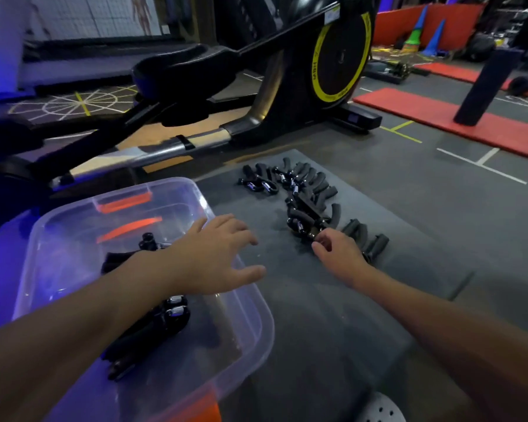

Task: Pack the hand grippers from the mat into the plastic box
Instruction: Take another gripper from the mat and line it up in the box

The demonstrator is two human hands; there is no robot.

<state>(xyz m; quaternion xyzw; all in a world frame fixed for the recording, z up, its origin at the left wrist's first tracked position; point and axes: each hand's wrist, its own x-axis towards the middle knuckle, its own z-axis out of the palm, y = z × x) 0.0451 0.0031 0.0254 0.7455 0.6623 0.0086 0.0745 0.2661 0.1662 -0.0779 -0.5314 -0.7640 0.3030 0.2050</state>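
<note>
Plastic box point(58, 239) at the mat's point(317, 300) 9 o'clock, packed grippers point(153, 327) inside. Left hand point(214, 257) over its rim, grip released. Right hand point(339, 254) curls at the nearest hand gripper point(302, 228), its 11 o'clock; grip closed or not, I cannot tell. Take one handle firmly, lift clear.

Two hands point(214, 257) point(340, 254), one plastic box point(264, 327), one mat point(317, 315), many hand grippers point(305, 184)
</note>
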